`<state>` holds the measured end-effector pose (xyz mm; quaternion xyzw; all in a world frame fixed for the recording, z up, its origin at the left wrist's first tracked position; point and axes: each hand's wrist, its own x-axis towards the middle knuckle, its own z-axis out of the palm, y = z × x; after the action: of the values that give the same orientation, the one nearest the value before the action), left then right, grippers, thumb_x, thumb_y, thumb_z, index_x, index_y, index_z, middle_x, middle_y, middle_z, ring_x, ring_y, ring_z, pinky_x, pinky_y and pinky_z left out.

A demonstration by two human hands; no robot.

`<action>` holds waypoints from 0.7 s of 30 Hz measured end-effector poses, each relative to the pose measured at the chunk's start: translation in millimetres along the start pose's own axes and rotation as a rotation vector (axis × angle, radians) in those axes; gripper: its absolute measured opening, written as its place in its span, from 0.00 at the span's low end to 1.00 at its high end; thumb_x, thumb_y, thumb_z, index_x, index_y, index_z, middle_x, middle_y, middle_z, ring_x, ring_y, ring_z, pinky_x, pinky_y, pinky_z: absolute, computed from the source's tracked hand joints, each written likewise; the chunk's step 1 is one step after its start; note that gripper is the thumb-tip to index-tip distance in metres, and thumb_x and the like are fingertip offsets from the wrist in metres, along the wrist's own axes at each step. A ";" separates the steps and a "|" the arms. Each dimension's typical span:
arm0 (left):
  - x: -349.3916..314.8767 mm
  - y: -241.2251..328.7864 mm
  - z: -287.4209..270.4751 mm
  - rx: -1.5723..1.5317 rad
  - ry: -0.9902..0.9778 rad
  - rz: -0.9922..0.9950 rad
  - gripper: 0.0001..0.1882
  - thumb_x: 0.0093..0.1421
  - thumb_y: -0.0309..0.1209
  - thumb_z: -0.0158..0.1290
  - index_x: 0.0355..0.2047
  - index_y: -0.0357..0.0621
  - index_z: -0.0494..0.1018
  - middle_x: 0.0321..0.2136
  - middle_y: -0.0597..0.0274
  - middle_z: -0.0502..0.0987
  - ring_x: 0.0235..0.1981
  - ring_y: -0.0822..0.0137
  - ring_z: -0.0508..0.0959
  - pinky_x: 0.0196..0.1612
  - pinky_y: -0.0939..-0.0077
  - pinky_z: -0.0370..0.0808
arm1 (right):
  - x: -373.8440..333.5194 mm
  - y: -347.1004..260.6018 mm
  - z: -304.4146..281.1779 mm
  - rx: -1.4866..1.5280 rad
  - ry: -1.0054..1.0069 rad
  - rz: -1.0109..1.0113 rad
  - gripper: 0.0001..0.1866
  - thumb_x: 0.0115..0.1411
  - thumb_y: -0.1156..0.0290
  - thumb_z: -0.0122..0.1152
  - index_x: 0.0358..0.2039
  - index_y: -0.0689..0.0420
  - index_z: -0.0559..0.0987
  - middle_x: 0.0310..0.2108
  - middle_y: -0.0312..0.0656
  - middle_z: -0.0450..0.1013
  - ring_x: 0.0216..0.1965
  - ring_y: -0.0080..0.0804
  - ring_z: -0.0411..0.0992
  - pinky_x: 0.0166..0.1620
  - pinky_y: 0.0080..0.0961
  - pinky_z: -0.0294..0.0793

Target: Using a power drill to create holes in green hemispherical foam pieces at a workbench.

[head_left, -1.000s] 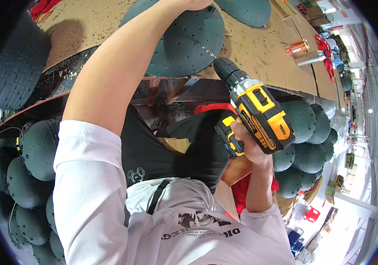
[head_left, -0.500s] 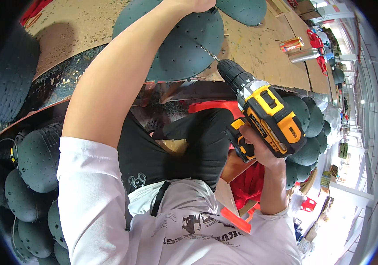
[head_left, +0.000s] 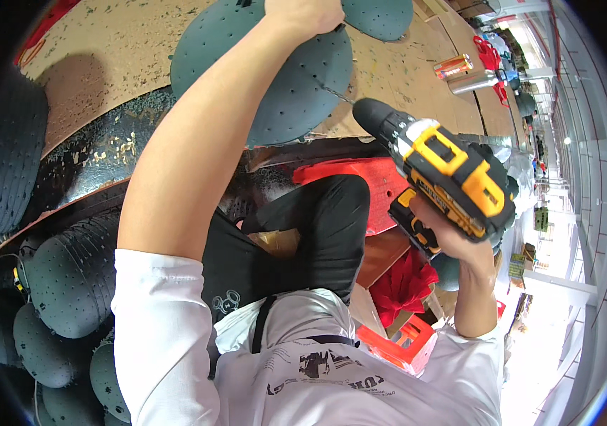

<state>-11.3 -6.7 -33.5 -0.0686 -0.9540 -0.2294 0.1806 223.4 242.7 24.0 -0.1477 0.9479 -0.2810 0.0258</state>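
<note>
My right hand (head_left: 452, 234) is wrapped round the grip of a yellow and black cordless drill (head_left: 452, 174). Its thin drill bit (head_left: 335, 93) points up and left over a dark green dome (head_left: 296, 89) dotted with small holes. Whether the bit's tip touches the dome I cannot tell. Across the dome reaches my left arm, with my left hand (head_left: 305, 15) closed at its upper right part. A small dark bit shows beside those fingers, but what they hold is hidden. A second green dome (head_left: 381, 15) lies just right of that hand.
Dark shavings litter the cardboard-covered table (head_left: 129, 35). A stack of domes (head_left: 5, 156) stands at left, with more domes (head_left: 69, 284) below. A battery pack (head_left: 454, 67) and a metal bottle (head_left: 475, 82) lie at right. Beside my knee is a red plastic stool (head_left: 360, 186).
The drill has shifted right and slightly down, and less of its bit shows. My left hand has come further into view. The whole view has shifted a little too.
</note>
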 end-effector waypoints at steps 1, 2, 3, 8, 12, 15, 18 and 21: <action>-1.4 1.0 -0.6 0.009 -0.002 0.001 0.18 0.60 0.34 0.50 0.44 0.32 0.78 0.47 0.41 0.78 0.53 0.49 0.76 0.57 0.54 0.69 | 1.9 0.4 0.2 0.051 -0.005 -0.007 0.15 0.53 0.79 0.68 0.42 0.60 0.81 0.36 0.39 0.80 0.33 0.27 0.78 0.38 0.25 0.78; -1.4 2.4 -2.5 0.022 -0.001 0.008 0.18 0.60 0.34 0.50 0.44 0.32 0.78 0.47 0.41 0.78 0.53 0.49 0.76 0.57 0.54 0.69 | 7.3 2.5 3.4 0.139 0.056 -0.182 0.17 0.53 0.80 0.68 0.45 0.60 0.80 0.37 0.40 0.80 0.36 0.27 0.78 0.41 0.25 0.77; -6.6 3.2 -2.6 0.013 0.032 0.040 0.18 0.61 0.34 0.50 0.45 0.33 0.78 0.48 0.41 0.78 0.53 0.49 0.76 0.57 0.54 0.69 | 12.7 4.5 8.9 0.114 0.040 -0.187 0.18 0.52 0.80 0.67 0.45 0.61 0.79 0.37 0.40 0.80 0.38 0.27 0.77 0.43 0.26 0.77; -0.7 8.2 -16.3 0.043 0.005 0.006 0.19 0.60 0.33 0.50 0.46 0.32 0.77 0.49 0.41 0.77 0.54 0.46 0.75 0.57 0.51 0.69 | 50.7 14.9 21.0 0.205 -0.108 -0.126 0.23 0.51 0.76 0.66 0.49 0.63 0.75 0.43 0.42 0.77 0.45 0.33 0.75 0.54 0.29 0.72; -1.0 11.2 -13.4 0.020 -0.004 0.009 0.18 0.60 0.32 0.50 0.46 0.32 0.77 0.49 0.40 0.78 0.55 0.46 0.74 0.57 0.50 0.69 | 42.7 24.2 20.6 0.235 -0.080 -0.102 0.27 0.51 0.75 0.69 0.53 0.61 0.73 0.49 0.43 0.75 0.53 0.33 0.72 0.58 0.30 0.68; -0.9 10.5 -11.7 -0.004 -0.048 0.015 0.19 0.59 0.33 0.50 0.46 0.33 0.78 0.48 0.41 0.78 0.55 0.46 0.74 0.57 0.49 0.69 | 19.3 33.3 7.8 0.222 -0.010 -0.271 0.23 0.50 0.77 0.72 0.48 0.59 0.78 0.45 0.43 0.78 0.47 0.34 0.76 0.52 0.29 0.73; -1.8 11.6 -10.7 0.037 -0.020 0.019 0.18 0.58 0.33 0.51 0.43 0.32 0.79 0.46 0.41 0.79 0.51 0.46 0.77 0.54 0.51 0.71 | -4.6 42.0 -16.6 0.002 0.017 -0.357 0.19 0.52 0.78 0.72 0.46 0.59 0.80 0.41 0.41 0.79 0.41 0.33 0.78 0.46 0.27 0.76; -1.2 14.9 -13.1 0.005 -0.011 0.025 0.17 0.56 0.33 0.52 0.40 0.33 0.80 0.42 0.40 0.80 0.47 0.45 0.79 0.52 0.54 0.74 | -12.8 54.5 -24.4 0.132 0.145 -0.253 0.17 0.55 0.79 0.70 0.47 0.59 0.80 0.38 0.35 0.79 0.37 0.23 0.76 0.42 0.23 0.78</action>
<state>-2.9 0.4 -16.9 -0.0812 -0.9546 -0.2246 0.1783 217.9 302.8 14.7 -0.2434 0.9005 -0.3536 -0.0687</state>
